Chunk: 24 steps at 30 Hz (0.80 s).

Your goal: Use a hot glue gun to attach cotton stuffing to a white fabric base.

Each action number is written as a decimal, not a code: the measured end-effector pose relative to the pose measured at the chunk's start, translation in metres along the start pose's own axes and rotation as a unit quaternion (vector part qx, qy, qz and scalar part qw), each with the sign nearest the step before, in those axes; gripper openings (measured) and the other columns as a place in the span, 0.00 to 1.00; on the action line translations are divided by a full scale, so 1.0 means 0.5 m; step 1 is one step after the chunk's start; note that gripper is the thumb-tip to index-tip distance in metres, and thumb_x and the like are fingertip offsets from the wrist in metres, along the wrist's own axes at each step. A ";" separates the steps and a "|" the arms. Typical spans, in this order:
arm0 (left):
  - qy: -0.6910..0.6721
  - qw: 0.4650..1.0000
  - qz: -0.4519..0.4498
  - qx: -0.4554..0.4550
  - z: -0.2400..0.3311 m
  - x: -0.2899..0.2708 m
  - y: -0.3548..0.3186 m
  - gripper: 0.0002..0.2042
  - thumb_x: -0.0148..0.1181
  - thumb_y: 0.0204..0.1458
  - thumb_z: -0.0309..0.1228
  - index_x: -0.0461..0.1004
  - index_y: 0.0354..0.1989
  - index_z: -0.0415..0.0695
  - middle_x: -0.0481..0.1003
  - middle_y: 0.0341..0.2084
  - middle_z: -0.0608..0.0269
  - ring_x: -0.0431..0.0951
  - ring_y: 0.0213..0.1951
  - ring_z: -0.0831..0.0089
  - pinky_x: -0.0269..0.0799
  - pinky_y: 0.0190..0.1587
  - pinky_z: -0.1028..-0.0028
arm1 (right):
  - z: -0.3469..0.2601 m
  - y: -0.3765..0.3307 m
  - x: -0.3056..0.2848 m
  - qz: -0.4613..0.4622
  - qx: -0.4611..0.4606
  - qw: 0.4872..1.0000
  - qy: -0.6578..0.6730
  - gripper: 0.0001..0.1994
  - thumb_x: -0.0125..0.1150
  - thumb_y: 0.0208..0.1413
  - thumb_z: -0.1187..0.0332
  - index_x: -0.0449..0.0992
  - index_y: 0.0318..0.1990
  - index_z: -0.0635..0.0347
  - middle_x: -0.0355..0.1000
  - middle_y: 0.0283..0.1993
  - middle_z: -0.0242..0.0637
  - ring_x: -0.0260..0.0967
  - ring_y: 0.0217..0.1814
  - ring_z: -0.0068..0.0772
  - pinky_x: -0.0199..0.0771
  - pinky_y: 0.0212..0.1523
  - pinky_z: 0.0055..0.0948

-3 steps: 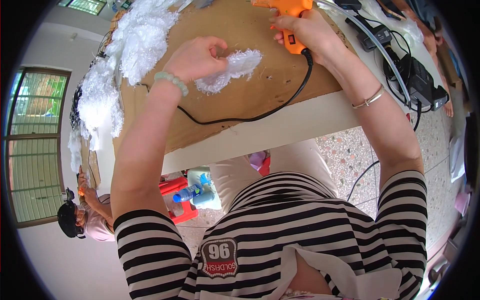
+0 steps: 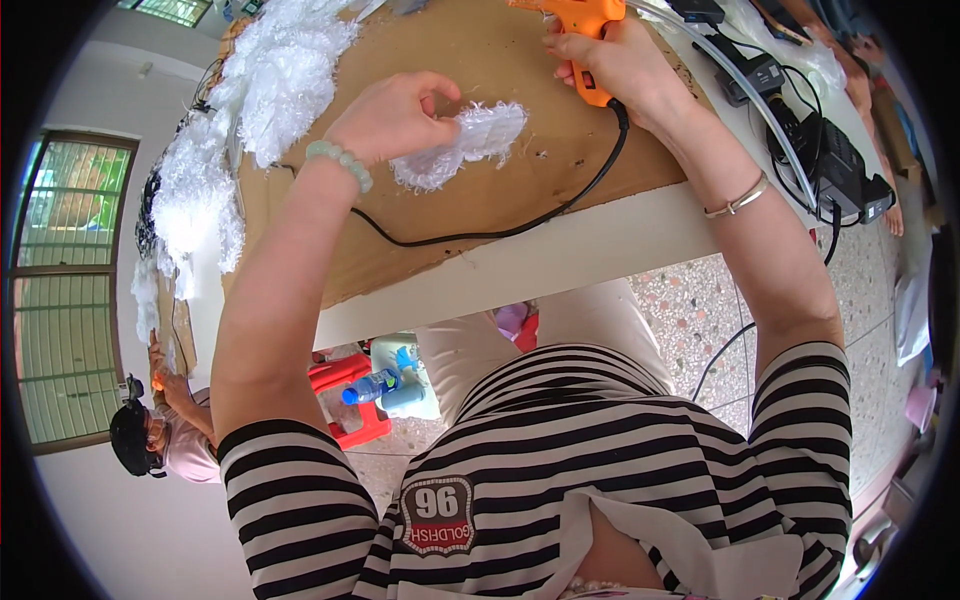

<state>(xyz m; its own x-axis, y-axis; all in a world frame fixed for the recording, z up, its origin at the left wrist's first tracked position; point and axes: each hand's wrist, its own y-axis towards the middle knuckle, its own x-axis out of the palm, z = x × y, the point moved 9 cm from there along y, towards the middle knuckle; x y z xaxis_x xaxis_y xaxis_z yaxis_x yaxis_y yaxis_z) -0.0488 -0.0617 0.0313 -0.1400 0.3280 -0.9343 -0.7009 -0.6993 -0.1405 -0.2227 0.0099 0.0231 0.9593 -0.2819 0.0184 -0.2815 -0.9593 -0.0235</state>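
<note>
Holds an orange glue gun (image 2: 591, 86) in the right hand (image 2: 634, 68), with fingers closed around the handle. Curls the left hand (image 2: 393, 115) half open at the edge of a fluffy white fringe piece (image 2: 488, 132); cannot tell if pinching it. Find that piece on brown cardboard (image 2: 470, 55), on the table (image 2: 520, 262), apart from the gun. Cannot see glue on it, so cannot tell how much is done. See more white fringe (image 2: 285, 80) heaped at left, away from both hands, perhaps not used yet.

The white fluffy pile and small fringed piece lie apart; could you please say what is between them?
In the head view, the left hand, over brown cardboard, is between the pile and the fringed piece.
</note>
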 end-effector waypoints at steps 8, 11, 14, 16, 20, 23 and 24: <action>-0.077 0.994 -0.079 0.006 -0.019 0.016 -0.035 0.15 0.61 0.43 0.30 0.73 0.40 0.39 0.70 0.21 0.70 0.67 0.25 0.83 0.64 0.29 0.80 | -0.079 -0.036 0.010 0.084 -0.364 0.836 -0.403 0.12 0.58 0.47 0.73 0.70 0.40 0.66 0.71 0.37 0.50 0.70 0.38 0.48 0.70 0.38 0.35; -0.098 0.993 -0.066 0.003 -0.031 0.005 -0.049 0.11 0.60 0.45 0.30 0.74 0.37 0.37 0.72 0.23 0.72 0.68 0.27 0.84 0.64 0.29 0.81 | -0.083 -0.046 0.019 0.071 -0.420 0.767 -0.479 0.14 0.57 0.48 0.70 0.70 0.42 0.65 0.70 0.39 0.52 0.70 0.39 0.49 0.71 0.39 0.35; -0.235 0.971 -0.021 -0.035 -0.065 -0.032 -0.069 0.08 0.60 0.46 0.29 0.75 0.34 0.39 0.73 0.25 0.72 0.69 0.29 0.85 0.64 0.31 0.82 | -0.077 -0.045 0.031 0.076 -0.399 0.718 -0.565 0.13 0.56 0.50 0.69 0.69 0.43 0.62 0.71 0.39 0.46 0.71 0.36 0.43 0.72 0.36 0.33; -0.365 0.928 0.069 -0.013 -0.087 -0.071 -0.082 0.09 0.60 0.46 0.31 0.76 0.33 0.39 0.73 0.24 0.73 0.69 0.27 0.84 0.64 0.32 0.82 | -0.067 -0.037 0.036 0.075 -0.367 0.708 -0.599 0.12 0.56 0.50 0.69 0.69 0.43 0.59 0.70 0.37 0.41 0.71 0.33 0.40 0.72 0.32 0.33; -0.464 0.867 0.182 -0.008 -0.132 -0.086 -0.097 0.05 0.59 0.46 0.27 0.75 0.30 0.40 0.72 0.22 0.73 0.66 0.24 0.85 0.61 0.28 0.82 | -0.035 -0.018 0.026 0.026 -0.303 0.761 -0.574 0.16 0.57 0.47 0.69 0.69 0.45 0.59 0.69 0.39 0.43 0.68 0.39 0.47 0.70 0.38 0.37; -0.536 0.806 0.252 -0.011 -0.131 -0.065 -0.102 0.05 0.58 0.46 0.24 0.75 0.31 0.39 0.72 0.22 0.72 0.67 0.24 0.85 0.62 0.28 0.82 | -0.049 -0.031 0.045 -0.017 -0.260 0.791 -0.554 0.20 0.57 0.45 0.69 0.69 0.48 0.61 0.68 0.40 0.44 0.67 0.44 0.47 0.68 0.43 0.37; -0.580 0.772 0.260 0.011 -0.116 -0.055 -0.095 0.06 0.57 0.46 0.22 0.75 0.33 0.39 0.72 0.23 0.72 0.67 0.24 0.85 0.62 0.27 0.83 | -0.045 -0.034 0.041 -0.033 -0.243 0.801 -0.547 0.21 0.57 0.43 0.69 0.69 0.49 0.61 0.68 0.42 0.44 0.66 0.46 0.48 0.67 0.45 0.36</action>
<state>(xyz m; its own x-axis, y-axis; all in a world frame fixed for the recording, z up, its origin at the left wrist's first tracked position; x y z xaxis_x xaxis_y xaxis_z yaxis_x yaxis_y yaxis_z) 0.0291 -0.0745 0.0448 -0.9291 0.3648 0.0606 -0.3502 -0.9206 0.1727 -0.1990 0.0200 0.0465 0.3454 -0.3021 -0.8885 0.0494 -0.9396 0.3387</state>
